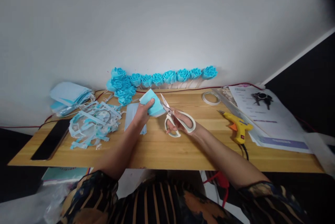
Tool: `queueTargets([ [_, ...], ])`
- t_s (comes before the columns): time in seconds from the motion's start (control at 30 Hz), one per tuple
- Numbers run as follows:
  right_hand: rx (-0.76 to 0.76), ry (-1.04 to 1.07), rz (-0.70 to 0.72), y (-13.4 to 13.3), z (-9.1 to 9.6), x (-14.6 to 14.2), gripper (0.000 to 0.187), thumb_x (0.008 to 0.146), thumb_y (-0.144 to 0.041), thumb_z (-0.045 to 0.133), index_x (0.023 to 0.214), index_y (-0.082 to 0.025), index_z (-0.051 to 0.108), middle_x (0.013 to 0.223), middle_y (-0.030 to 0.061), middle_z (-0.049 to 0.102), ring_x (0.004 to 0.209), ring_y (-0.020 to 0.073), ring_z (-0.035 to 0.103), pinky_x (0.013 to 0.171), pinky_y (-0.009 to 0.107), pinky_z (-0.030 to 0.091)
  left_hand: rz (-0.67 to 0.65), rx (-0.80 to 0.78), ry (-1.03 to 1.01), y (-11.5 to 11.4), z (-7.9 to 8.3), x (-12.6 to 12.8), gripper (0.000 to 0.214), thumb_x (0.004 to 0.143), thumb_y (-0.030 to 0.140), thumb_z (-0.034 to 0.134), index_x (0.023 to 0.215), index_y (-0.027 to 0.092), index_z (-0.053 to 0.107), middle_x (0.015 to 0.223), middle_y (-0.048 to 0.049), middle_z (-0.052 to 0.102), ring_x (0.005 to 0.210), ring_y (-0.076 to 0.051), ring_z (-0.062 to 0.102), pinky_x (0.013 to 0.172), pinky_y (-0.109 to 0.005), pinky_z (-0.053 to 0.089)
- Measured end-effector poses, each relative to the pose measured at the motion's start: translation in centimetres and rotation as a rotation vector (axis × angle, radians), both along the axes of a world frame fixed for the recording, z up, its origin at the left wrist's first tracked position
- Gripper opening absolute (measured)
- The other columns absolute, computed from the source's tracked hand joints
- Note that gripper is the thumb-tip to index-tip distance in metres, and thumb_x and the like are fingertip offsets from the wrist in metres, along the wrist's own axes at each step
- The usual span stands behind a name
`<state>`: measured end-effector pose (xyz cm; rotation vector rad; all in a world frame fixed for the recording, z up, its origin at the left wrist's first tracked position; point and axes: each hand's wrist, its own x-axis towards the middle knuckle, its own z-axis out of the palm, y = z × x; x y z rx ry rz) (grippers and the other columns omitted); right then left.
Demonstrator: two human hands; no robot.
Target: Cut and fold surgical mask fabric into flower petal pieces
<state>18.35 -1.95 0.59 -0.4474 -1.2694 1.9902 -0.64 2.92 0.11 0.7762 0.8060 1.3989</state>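
Scissors sit clasped in our R hand, handles spread; our L hand pinches blue piece just left of scissors. We could nick L thumb b/c it's nr scissors, or cut askew if pinch loosens.

Soft, diffuse light across the wall, dark right-hand corners, papers seemingly a little blurred.

Bare tabletop lies free along the front edge between the left forearm and the right forearm, and another gap separates the scissors from the glue gun. To the left, scraps and a phone block passage; blue flowers line the back against the wall.
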Motion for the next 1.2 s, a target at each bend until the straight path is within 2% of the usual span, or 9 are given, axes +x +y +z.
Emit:
queueTargets([
  [0.13,-0.041,0.029,-0.007,0.1,-0.9,0.1,0.053,0.084,-0.067,0.067,0.105,-0.021,0.054,0.051,-0.0085,0.054,0.039,0.0093,0.042,0.048,0.026,0.054,-0.016,-0.031,0.003,0.0,0.0,-0.1,0.056,0.050,0.042,0.096,0.090,0.016,0.067,0.076,-0.0009,0.073,0.079,-0.024,0.073,0.082,-0.038,0.060],
  [0.27,-0.117,0.060,0.009,-0.3,-0.9,0.5,0.049,0.084,-0.064,0.070,0.105,-0.022,0.056,0.053,-0.0088,0.055,0.038,0.0074,0.035,0.043,0.022,0.049,-0.013,-0.029,0.040,0.1,0.0,-0.4,0.057,0.048,0.042,0.097,0.089,0.016,0.068,0.077,-0.0012,0.073,0.079,-0.024,0.074,0.081,-0.037,0.061],
  [0.43,-0.107,0.048,0.043,-0.5,-0.6,0.9,0.051,0.088,-0.064,0.064,0.113,-0.020,0.061,0.054,-0.0084,0.055,0.039,0.0067,0.035,0.051,0.025,0.055,-0.023,-0.038,0.105,0.3,-0.3,-0.9,0.059,0.046,0.047,0.096,0.088,0.015,0.069,0.076,-0.0020,0.073,0.073,-0.022,0.072,0.076,-0.037,0.062],
  [0.63,-0.083,0.009,0.054,-0.4,-0.7,1.1,0.058,0.086,-0.063,0.068,0.123,-0.018,0.062,0.054,-0.0067,0.057,0.040,0.0070,0.038,0.055,0.029,0.060,-0.014,-0.026,0.127,0.5,-0.7,-1.3,0.057,0.046,0.047,0.097,0.085,0.015,0.070,0.075,-0.0005,0.072,0.068,-0.019,0.069,0.075,-0.035,0.062],
  [0.87,-0.016,0.015,0.053,-0.4,-0.6,1.6,0.066,0.093,-0.061,0.061,0.142,-0.019,0.050,0.056,-0.0077,0.056,0.042,0.0070,0.039,0.058,0.028,0.060,0.140,0.058,0.016,1.5,-0.8,-2.1,0.055,0.050,0.044,0.096,0.090,0.019,0.068,0.074,0.0050,0.069,0.065,-0.012,0.066,0.081,-0.030,0.060],
  [1.07,0.058,-0.012,0.036,-0.9,0.1,1.5,0.069,0.094,-0.062,0.059,0.145,-0.017,0.048,0.055,-0.0078,0.053,0.044,0.0081,0.041,0.062,0.030,0.061,0.054,-0.004,0.051,1.4,-0.9,-1.8,0.062,0.044,0.047,0.097,0.091,0.018,0.067,0.073,0.0012,0.071,0.087,-0.025,0.074,0.084,-0.036,0.060],
  [1.2,0.085,-0.037,0.023,-1.2,0.2,1.3,0.070,0.095,-0.060,0.058,0.148,-0.016,0.045,0.055,-0.0079,0.051,0.046,0.0090,0.043,0.063,0.029,0.060,0.047,-0.006,0.042,1.3,-1.0,-1.7,0.063,0.045,0.046,0.097,0.092,0.018,0.066,0.074,0.0010,0.071,0.089,-0.026,0.074,0.087,-0.038,0.059],
])
